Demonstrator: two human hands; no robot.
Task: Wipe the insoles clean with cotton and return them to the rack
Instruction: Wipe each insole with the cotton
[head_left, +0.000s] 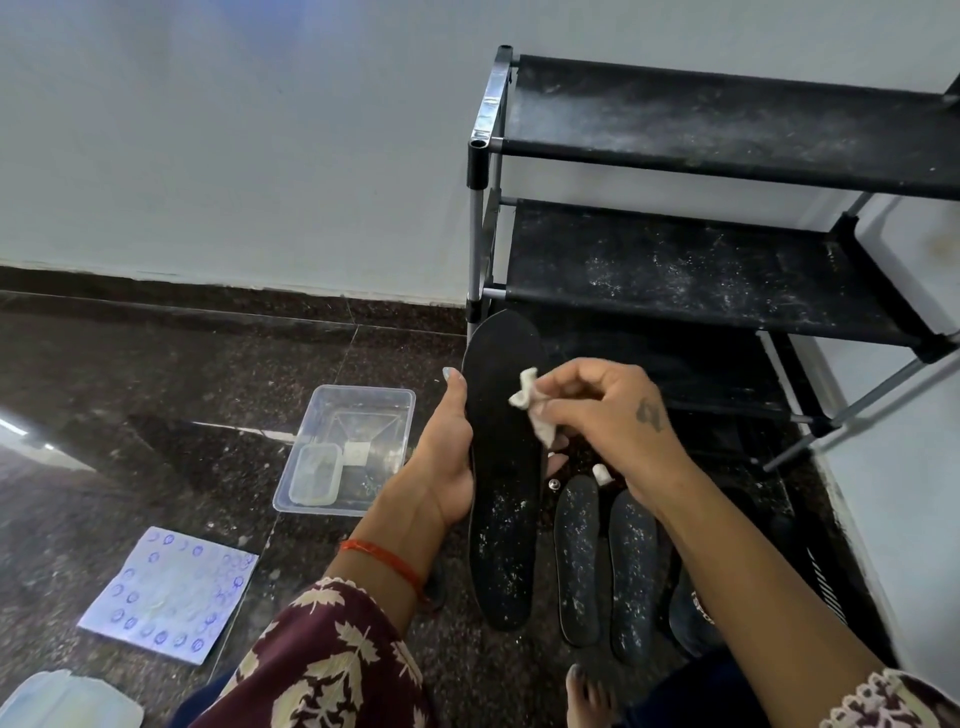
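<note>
Insole is held at its edge by left hand; cotton is pinched by right hand. Prob. light & bendy.

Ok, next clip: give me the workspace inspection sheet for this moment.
Surface: dark speckled stone floor, glossy.
Job's things: black insole held upright, white specks on its lower half; cotton wad against its upper part; two speckled insoles lying on the floor; black shoe rack, shelves dusty and bare.
Clutter: clear plastic tub with a small lidded box inside; patterned blue sheet; pale lid at the lower left corner.
Grippers: left hand grips the insole's edge; right hand fingers pinch the cotton.
Cables: nothing seen.
Surroundings: pale wall with dark skirting.
</note>
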